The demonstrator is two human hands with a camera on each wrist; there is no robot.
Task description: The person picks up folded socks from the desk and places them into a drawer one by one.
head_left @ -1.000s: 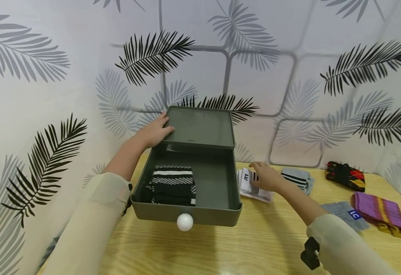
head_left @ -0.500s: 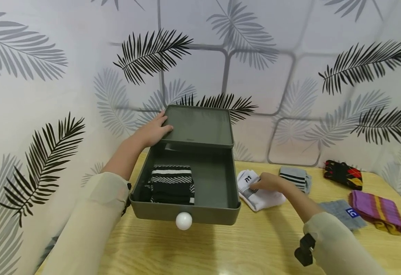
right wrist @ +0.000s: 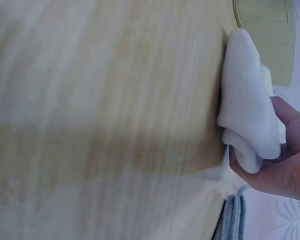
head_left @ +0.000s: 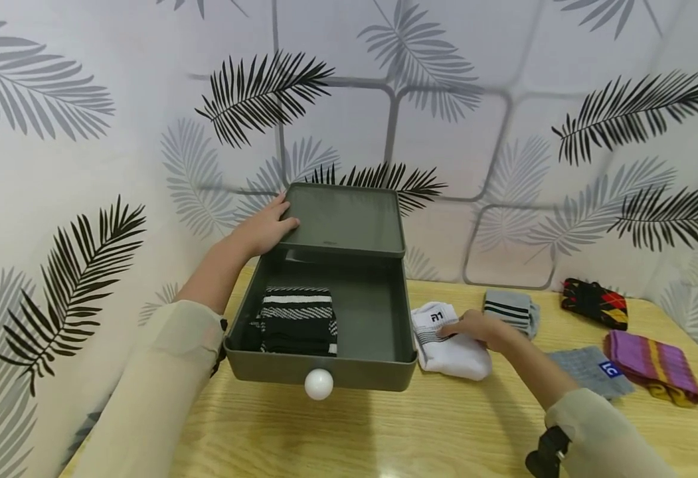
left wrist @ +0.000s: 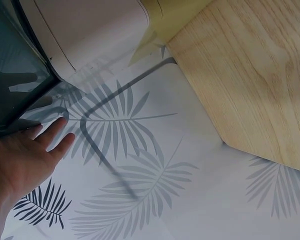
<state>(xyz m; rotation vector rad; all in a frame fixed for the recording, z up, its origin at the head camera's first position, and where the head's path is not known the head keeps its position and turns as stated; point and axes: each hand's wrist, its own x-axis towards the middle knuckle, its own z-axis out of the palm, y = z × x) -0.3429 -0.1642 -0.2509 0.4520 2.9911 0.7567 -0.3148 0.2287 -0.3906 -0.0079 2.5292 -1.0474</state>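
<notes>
A dark grey-green drawer box (head_left: 345, 216) stands on the wooden table with its drawer (head_left: 372, 312) pulled out toward me. Inside the drawer's left half lies a folded pair of black-and-white patterned socks (head_left: 297, 325). My left hand (head_left: 261, 232) rests on the left edge of the box's top, fingers extended; the left wrist view shows the fingers (left wrist: 52, 132) spread beside the dark side wall. Just right of the drawer, my right hand (head_left: 485, 328) grips a folded pair of white socks (right wrist: 247, 95) between thumb and fingers. The socks carry black lettering and thin stripes.
A white round knob (head_left: 319, 384) sticks out from the drawer front. To the right lie folded socks: grey striped (head_left: 507, 311), black-red argyle (head_left: 595, 303), grey with a blue label (head_left: 590, 372), and purple-yellow (head_left: 653, 365). A leaf-patterned curtain (head_left: 444, 153) hangs behind.
My right hand has taken hold of the white socks, which have turned and shifted slightly toward me beside the drawer. My left hand has stayed on the box.
</notes>
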